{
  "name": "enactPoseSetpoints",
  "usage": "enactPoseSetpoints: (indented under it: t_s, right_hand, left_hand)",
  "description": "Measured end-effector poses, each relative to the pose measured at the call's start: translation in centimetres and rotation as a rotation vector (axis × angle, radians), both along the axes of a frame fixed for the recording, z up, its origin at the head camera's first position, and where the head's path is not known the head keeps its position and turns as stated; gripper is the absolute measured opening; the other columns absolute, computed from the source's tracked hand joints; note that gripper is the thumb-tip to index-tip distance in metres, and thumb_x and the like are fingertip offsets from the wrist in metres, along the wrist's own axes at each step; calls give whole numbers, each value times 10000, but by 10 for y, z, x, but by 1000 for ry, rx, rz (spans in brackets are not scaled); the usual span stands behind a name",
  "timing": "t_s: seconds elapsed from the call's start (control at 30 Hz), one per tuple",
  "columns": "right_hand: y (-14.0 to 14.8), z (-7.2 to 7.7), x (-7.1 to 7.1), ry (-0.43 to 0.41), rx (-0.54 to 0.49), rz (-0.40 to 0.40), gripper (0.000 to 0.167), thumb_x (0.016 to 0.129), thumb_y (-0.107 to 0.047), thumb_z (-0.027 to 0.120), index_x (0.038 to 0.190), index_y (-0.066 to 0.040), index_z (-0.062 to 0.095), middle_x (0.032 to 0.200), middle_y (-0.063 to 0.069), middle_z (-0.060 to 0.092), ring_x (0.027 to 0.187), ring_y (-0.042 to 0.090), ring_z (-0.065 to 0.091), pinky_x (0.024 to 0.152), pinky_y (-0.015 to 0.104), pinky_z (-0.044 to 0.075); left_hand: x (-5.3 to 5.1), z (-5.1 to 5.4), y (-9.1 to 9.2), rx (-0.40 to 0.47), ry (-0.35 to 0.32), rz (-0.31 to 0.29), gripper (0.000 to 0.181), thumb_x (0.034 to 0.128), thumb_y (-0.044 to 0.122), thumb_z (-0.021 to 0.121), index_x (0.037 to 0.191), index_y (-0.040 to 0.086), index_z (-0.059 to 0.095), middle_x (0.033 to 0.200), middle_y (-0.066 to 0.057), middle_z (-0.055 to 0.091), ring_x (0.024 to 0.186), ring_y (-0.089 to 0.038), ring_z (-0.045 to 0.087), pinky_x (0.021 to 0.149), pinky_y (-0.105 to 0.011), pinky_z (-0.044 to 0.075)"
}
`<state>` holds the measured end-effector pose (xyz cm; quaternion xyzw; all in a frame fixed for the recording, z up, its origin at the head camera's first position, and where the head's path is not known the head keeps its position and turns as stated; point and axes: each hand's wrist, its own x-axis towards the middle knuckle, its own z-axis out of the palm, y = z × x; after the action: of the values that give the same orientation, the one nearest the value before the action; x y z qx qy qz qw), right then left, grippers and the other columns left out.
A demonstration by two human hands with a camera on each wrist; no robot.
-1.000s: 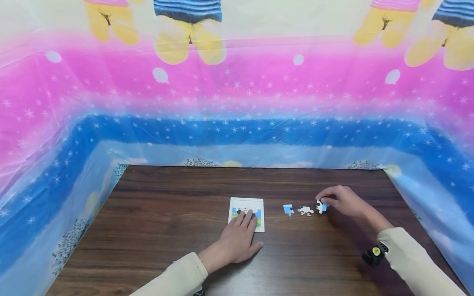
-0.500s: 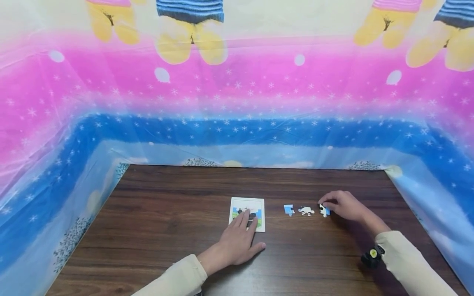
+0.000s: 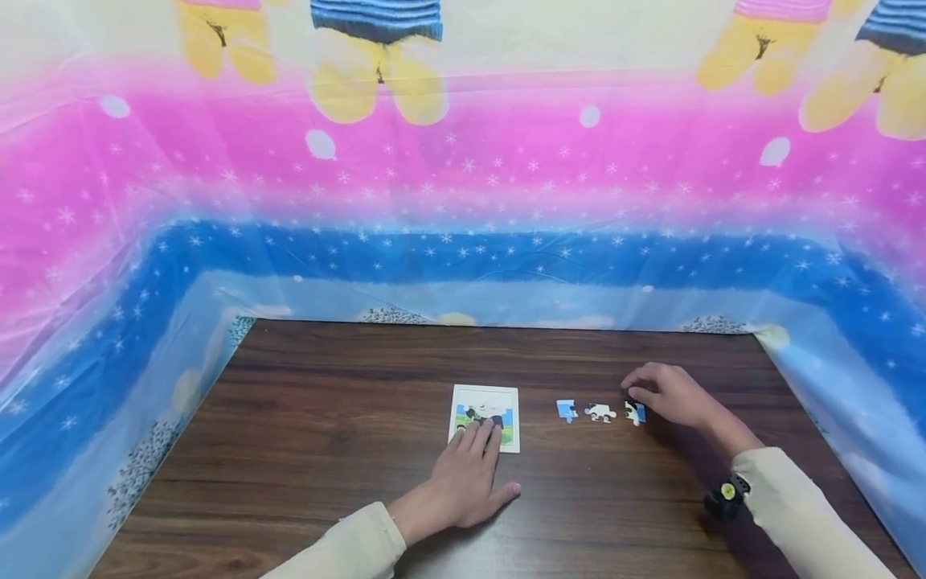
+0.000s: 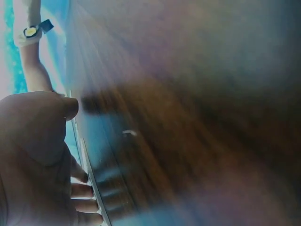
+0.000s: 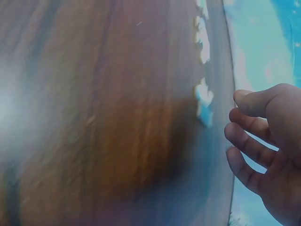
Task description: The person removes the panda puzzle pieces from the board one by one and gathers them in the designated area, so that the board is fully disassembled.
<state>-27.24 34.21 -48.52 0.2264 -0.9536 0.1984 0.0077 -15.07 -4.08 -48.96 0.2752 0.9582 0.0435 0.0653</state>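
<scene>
Three puzzle pieces (image 3: 600,412), head and right-wrist views only

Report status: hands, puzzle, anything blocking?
Left hand rests on puzzle board, partly covering it. Right hand by rightmost of three loose pieces, gripping nothing. Nothing else blocking.

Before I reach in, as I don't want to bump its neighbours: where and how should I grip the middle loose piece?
I'd pinch the middle piece by its far and near edges, coming from above. It lies flat on the table, and narrow gaps part it from the left piece and right piece, so a side grip could bump them.
</scene>
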Motion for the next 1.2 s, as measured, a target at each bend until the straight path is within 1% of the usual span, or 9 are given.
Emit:
enactPoseSetpoints:
  t_s: [0.13,0.33,0.43,0.53,0.67,0.9,1.0,1.1,1.2]
  right_hand:
    - [-16,9,-3,18,-12,38,156,984,-117,677,1108,-116,771,1107,36,736,1031,262,678,834,479,554]
    - [-52,22,-5,0,-46,111,180,996,-139,667,1145,-106,763,1070,-14,719,901,143,634,762,381,523]
    - [-72,25,-7,-10,-55,144,191,1003,-145,662,1162,-106,759,1078,-26,715,901,120,632,768,374,528]
    - [-94,27,-8,-17,-63,174,197,1010,-165,656,1168,-109,759,1106,-25,721,963,134,655,808,395,552]
    - [-124,26,-11,-24,-78,219,198,1010,-172,656,1165,-107,762,1115,-22,726,997,143,670,841,398,568]
    - [-172,22,-14,-25,-98,311,190,1007,-160,659,1158,-113,765,1084,-25,726,928,104,664,787,332,564]
    - [-190,19,-15,-27,-99,348,190,1005,-157,663,1159,-115,766,1099,-12,733,967,122,676,827,347,573]
    - [-205,15,-15,-54,-96,379,202,1005,-167,665,1173,-112,764,1125,3,737,1017,141,682,872,366,575]
    - [-218,12,-17,-71,-84,405,212,1010,-185,660,1183,-114,761,1129,12,734,1004,134,679,868,355,574]
  left_hand:
    - [0,-2,0,-7,-2,-7,840,1034,620,387,1581,-13,315,1645,-203,299,1519,-357,289,1228,-484,286]
    - [3,-3,0,-33,-9,-7,864,1032,649,344,1600,2,274,1670,-195,243,1544,-354,231,1239,-487,261]
    - [5,-1,0,-41,-9,2,863,1027,655,354,1602,16,280,1674,-179,242,1548,-340,227,1239,-478,266]
    - [6,-1,0,-41,-8,15,854,1026,652,359,1601,25,291,1667,-181,261,1543,-338,241,1238,-470,271]
    - [6,-3,0,-30,-3,26,827,1030,632,378,1594,31,315,1638,-206,300,1523,-360,279,1232,-472,285]
    - [7,-3,-3,-9,-36,10,836,1032,638,369,1604,34,289,1649,-207,283,1529,-372,261,1234,-496,271]
    - [7,-3,-4,-13,-34,4,848,1027,650,362,1608,37,281,1657,-197,273,1534,-360,256,1237,-490,268]
    - [8,-3,-5,-19,-24,-1,852,1026,657,356,1607,37,282,1660,-192,267,1534,-353,258,1236,-486,273]
    - [7,-4,-6,-16,-15,-11,845,1034,643,358,1605,26,278,1659,-197,266,1535,-358,254,1232,-495,276]
